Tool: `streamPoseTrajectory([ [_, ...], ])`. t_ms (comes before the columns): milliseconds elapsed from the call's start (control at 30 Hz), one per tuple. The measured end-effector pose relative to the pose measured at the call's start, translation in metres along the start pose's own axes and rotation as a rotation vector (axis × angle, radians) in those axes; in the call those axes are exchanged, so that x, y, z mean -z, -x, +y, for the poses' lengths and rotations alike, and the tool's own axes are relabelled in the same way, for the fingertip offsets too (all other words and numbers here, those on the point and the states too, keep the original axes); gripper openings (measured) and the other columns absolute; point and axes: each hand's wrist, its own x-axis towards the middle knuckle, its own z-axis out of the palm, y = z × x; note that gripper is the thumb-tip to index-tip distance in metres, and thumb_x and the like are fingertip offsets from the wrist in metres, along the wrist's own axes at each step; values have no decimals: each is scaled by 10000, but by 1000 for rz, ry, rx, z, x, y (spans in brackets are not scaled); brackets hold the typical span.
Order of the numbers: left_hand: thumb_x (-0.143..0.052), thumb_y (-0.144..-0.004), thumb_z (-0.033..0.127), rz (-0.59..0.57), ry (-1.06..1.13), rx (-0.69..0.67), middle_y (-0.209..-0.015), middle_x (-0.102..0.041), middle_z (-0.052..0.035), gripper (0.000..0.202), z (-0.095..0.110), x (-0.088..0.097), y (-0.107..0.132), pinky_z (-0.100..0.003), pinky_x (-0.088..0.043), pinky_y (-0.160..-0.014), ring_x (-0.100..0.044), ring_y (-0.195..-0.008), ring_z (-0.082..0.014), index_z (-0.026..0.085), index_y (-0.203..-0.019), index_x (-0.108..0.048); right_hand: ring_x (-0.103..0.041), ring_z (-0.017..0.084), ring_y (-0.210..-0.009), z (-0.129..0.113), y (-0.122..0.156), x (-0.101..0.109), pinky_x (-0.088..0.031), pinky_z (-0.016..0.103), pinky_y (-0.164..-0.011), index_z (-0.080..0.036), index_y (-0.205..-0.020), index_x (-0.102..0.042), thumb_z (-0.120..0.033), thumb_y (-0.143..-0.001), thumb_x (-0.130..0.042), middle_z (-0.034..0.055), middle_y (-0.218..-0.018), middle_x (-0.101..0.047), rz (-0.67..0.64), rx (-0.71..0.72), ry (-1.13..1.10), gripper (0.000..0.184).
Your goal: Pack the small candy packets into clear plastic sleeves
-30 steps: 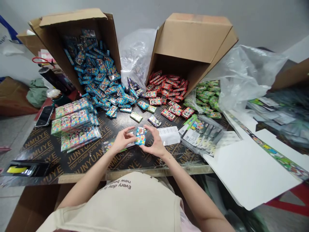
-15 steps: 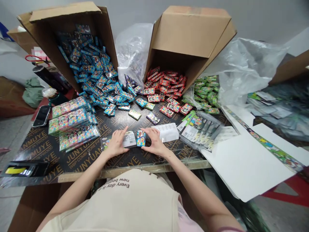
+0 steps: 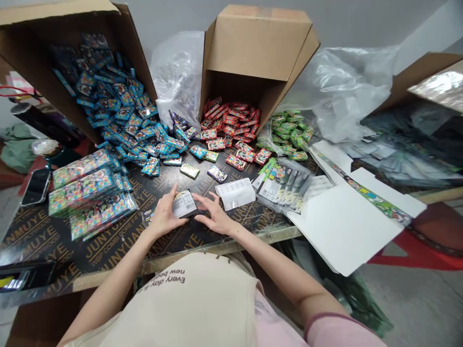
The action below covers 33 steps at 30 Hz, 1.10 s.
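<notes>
On the tabletop in front of me lies a small pouch (image 3: 184,204) with a grey printed face and a barcode. My left hand (image 3: 163,216) grips its left side, index finger along the top and thumb along the lower edge. At the pouch's right end is my right hand (image 3: 216,215), fingers and thumb apart, fingertips beside or touching the edge. No small box shows between its fingers. Part of another printed packet (image 3: 147,218) peeks out left of my left hand. Just beyond the hands lie a green-white box (image 3: 189,170) and a purple-white box (image 3: 217,173).
Cartons spill blue boxes (image 3: 125,111) and red boxes (image 3: 235,120); green boxes (image 3: 289,127) lie in clear plastic. Filled packs (image 3: 87,183) are stacked left, near a phone (image 3: 36,186). A folded paper (image 3: 236,193), flat pouches (image 3: 282,185) and white card sheets (image 3: 347,226) lie right.
The small blue box that stood between my hands at the pouch's right end no longer shows; my right fingers have come closer to the pouch. The camera view has shifted rightward.
</notes>
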Motion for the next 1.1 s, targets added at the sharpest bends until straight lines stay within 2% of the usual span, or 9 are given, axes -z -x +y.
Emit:
streamPoseTrajectory([
  [200, -757, -638, 344, -150, -113, 3, -1293, -508, -145, 1047, -6, -24, 8, -451, -393, -942, -476, -1150, -321, 205, -1495, -173, -481, 293, -1213, 48, -34, 41, -277, 466, -1023, -210, -1322, -489, -344, -859, -580, 117, -1262, -599, 346, -295, 326, 491],
  [333, -746, -662, 386, -193, -112, -21, -1305, -499, -126, 987, -7, -40, 14, -456, -360, -974, -447, -1176, -310, 227, -1483, -222, -449, 334, -1195, 78, -73, 49, -343, 444, -953, -157, -1336, -488, -372, -789, -668, 174, -1302, -527, 170, -405, 507, 615],
  [433, -772, -623, 384, -186, -96, 1, -1281, -501, -116, 1005, -4, -46, 16, -452, -357, -985, -443, -1173, -306, 229, -1472, -256, -458, 323, -1155, 78, -100, 30, -336, 437, -946, -169, -1381, -433, -438, -805, -647, 163, -1237, -556, 33, -322, 572, 671],
  [567, -790, -589, 344, -202, -66, -1, -1278, -496, -98, 1031, -1, -47, 19, -452, -366, -987, -442, -1168, -303, 266, -1471, -261, -465, 331, -1122, 68, -120, 5, -310, 454, -952, -168, -1388, -419, -470, -781, -662, 168, -1169, -578, -27, -262, 630, 720],
  [700, -787, -598, 332, -198, -48, -2, -1296, -488, -99, 1018, -1, -45, 22, -458, -368, -991, -440, -1177, -306, 269, -1470, -267, -451, 320, -1150, 69, -114, 7, -304, 443, -957, -189, -1395, -410, -440, -787, -652, 164, -1222, -545, -21, -256, 629, 701],
  [800, -784, -602, 316, -191, -42, -9, -1282, -498, -100, 995, -2, -46, 24, -446, -375, -985, -444, -1172, -300, 257, -1464, -290, -411, 341, -1211, 77, -97, 25, -288, 465, -966, -197, -1411, -389, -380, -762, -662, 187, -1324, -478, 17, -297, 666, 728],
  [900, -820, -557, 346, -179, -23, 6, -1239, -520, -100, 998, -2, -46, 20, -460, -377, -982, -466, -1145, -305, 265, -1437, -357, -479, 363, -1150, 83, -81, 48, -299, 500, -947, -181, -1376, -438, -251, -704, -670, 192, -1228, -564, 25, -410, 691, 715],
  [1000, -841, -526, 441, -53, 85, 83, -1214, -540, -100, 948, 7, -41, 5, -502, -349, -1013, -478, -1147, -315, 273, -1376, -457, -570, 325, -1042, 77, -71, 65, -361, 464, -908, -157, -1348, -457, -196, -725, -608, 158, -1105, -644, 47, -457, 647, 642],
  [1100, -773, -632, 479, 121, 443, 251, -1141, -597, -95, 721, 22, -31, -17, -469, -405, -979, -542, -1090, -271, 227, -1272, -557, -608, 259, -1021, 51, -63, 65, -425, 381, -892, -188, -1405, -371, -169, -709, -605, 102, -1144, -650, 54, -264, 360, 735],
])
